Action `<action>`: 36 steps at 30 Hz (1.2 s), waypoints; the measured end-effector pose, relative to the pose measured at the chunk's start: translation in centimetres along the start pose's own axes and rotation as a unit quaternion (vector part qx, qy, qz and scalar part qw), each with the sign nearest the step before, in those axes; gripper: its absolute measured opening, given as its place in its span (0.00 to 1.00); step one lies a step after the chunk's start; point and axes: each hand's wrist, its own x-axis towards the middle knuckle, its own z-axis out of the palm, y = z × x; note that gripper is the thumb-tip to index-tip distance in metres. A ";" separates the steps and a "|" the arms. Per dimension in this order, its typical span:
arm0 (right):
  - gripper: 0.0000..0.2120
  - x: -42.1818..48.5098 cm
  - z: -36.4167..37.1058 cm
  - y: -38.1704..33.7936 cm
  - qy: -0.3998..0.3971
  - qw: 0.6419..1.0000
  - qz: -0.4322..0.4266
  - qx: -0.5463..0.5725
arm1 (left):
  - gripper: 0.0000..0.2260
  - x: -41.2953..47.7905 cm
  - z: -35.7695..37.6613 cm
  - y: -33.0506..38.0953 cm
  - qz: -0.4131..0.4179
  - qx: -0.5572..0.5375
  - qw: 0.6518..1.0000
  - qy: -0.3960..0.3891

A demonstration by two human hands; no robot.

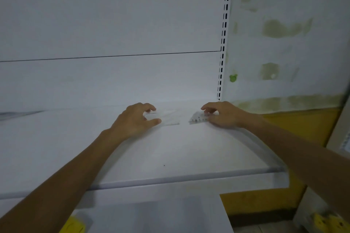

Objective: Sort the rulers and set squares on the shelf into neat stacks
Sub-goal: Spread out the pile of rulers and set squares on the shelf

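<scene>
Reaching across the white shelf (170, 157), both arms work near its back wall. The left hand (136, 119) has its grip clamped across a clear ruler stack (168, 118), likely squaring its edges. The right hand (221, 115) covers a perforated ruler pile (197, 118) just beside; I cannot tell whether that grip is pinching or pressing.

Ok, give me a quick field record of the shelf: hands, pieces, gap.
shelf: white shelf, pieces lie near its back right
left hand: thumb and curled fingers grip left end of clear plastic piece
right hand: fingers over clear printed piece; grip unclear
gap: pieces apart, bare shelf between
type: rulers or set squares, too blurred to tell
</scene>
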 end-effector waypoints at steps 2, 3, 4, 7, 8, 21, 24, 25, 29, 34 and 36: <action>0.20 -0.2 0.2 -0.2 -0.003 1.000 -0.008 -0.014 | 0.18 0.1 0.1 0.1 -0.006 -0.004 1.000 0.001; 0.21 -0.3 0.4 -0.3 -0.005 1.000 -0.012 -0.022 | 0.19 0.1 0.2 0.2 -0.008 -0.005 1.000 0.000; 0.22 -0.4 0.4 -0.4 -0.004 0.999 -0.017 -0.033 | 0.19 0.1 0.3 0.4 -0.010 -0.004 1.000 -0.002; 0.23 -1.9 0.1 -1.2 0.053 0.997 -0.032 -0.045 | 0.18 0.5 0.6 1.0 -0.013 0.002 1.000 -0.002; 0.22 -2.9 0.1 -1.5 0.081 0.995 -0.040 -0.037 | 0.18 0.7 0.7 1.3 -0.014 0.003 1.000 0.000; 0.16 -9.0 1.7 -3.8 0.043 0.988 -0.145 -0.013 | 0.20 4.9 5.8 9.6 0.054 -0.016 0.997 -0.057; 0.16 -8.9 1.8 -3.6 0.052 0.988 -0.146 -0.009 | 0.21 5.1 7.3 10.4 0.069 -0.005 0.996 -0.047; 0.16 -8.8 1.8 -3.6 0.054 0.988 -0.148 -0.008 | 0.20 5.1 7.6 10.5 0.080 0.001 0.996 -0.040; 0.16 -8.8 1.7 -3.6 0.050 0.988 -0.146 0.000 | 0.21 5.0 8.0 10.5 0.120 0.013 0.993 -0.021; 0.16 -8.8 1.7 -3.8 0.051 0.989 -0.142 0.003 | 0.20 5.3 8.6 10.2 0.109 0.005 0.994 -0.029; 0.16 -8.8 1.7 -3.7 0.049 0.989 -0.141 0.003 | 0.20 5.3 8.9 10.1 0.102 -0.007 0.994 -0.030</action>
